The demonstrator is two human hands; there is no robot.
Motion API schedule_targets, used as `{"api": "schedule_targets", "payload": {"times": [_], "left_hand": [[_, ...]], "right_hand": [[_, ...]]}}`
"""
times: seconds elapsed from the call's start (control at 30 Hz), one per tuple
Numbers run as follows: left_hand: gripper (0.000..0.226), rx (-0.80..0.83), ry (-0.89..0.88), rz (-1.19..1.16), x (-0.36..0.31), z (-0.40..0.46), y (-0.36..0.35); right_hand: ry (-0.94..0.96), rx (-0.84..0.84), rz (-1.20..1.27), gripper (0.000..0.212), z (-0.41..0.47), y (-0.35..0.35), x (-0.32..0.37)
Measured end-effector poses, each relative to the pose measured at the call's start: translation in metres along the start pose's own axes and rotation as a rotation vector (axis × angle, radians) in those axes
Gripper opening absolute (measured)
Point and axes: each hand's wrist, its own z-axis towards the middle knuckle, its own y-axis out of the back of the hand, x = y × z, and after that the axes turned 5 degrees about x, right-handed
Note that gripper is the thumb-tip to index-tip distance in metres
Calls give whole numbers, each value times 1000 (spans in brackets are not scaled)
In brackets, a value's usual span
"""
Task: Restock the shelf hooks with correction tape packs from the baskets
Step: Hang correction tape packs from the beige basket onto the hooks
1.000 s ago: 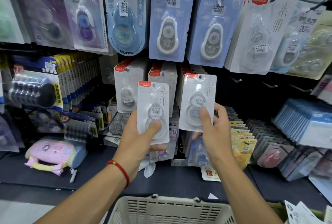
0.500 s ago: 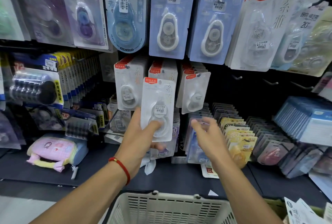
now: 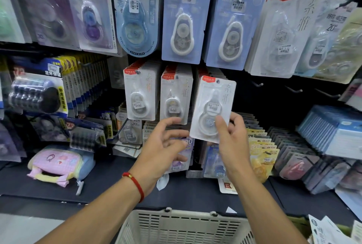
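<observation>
So compared with half a second earlier, the pack had swapped hands. Starting on the left: the pink pencil case point(image 3: 56, 163) sat on the dark shelf point(image 3: 109, 183) same as before. The left hand point(image 3: 160, 152), red string bracelet point(image 3: 135, 184) on its wrist, had been gripping a white correction tape pack back then; now it held nothing, fingers spread and loosely bent, hovering just below the second hook's stack point(image 3: 175, 94). That stack and the first hook's stack point(image 3: 140, 93) beside it hung full.

Moving right, the right hand point(image 3: 233, 142), which was empty and reaching before, now pinched the correction tape pack point(image 3: 213, 108), thumb on the front over the blister, fingers behind. The pack was tilted a bit, its red-tabbed top up against the third hook's stack point(image 3: 210, 74); couldn't tell if the hole was on the hook. Bare hooks point(image 3: 292, 89) stuck out further right. The white basket point(image 3: 184, 228) stayed at the bottom.
</observation>
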Motion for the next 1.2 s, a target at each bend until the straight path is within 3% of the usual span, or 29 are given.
{"api": "schedule_targets", "payload": {"times": [0.37, 0.43, 0.5, 0.57, 0.63, 0.7, 0.8, 0.9, 1.2], "left_hand": [[37, -40, -61, 116, 1, 0, 1], [39, -44, -128, 247, 3, 2, 3], [44, -37, -183, 399, 6, 3, 6], [54, -36, -237, 626, 13, 8, 10], [66, -23, -277, 830, 20, 14, 13], [74, -1, -288, 932, 26, 23, 15], [77, 8, -298, 995, 35, 34, 18], [80, 36, -313, 1016, 41, 39, 19], [84, 95, -346, 1065, 53, 41, 34]], "right_hand": [[71, -60, -81, 36, 5, 13, 5], [34, -60, -267, 42, 5, 14, 0], [34, -76, -603, 57, 5, 17, -8], [202, -68, -793, 54, 1, 15, -12], [376, 51, -852, 45, 0, 9, -17], [431, 202, -924, 48, 5, 4, -23], [403, 338, -1091, 56, 23, -2, -27], [367, 364, -1245, 60, 48, -6, -28], [228, 504, -1374, 70, 113, -13, -27]]}}
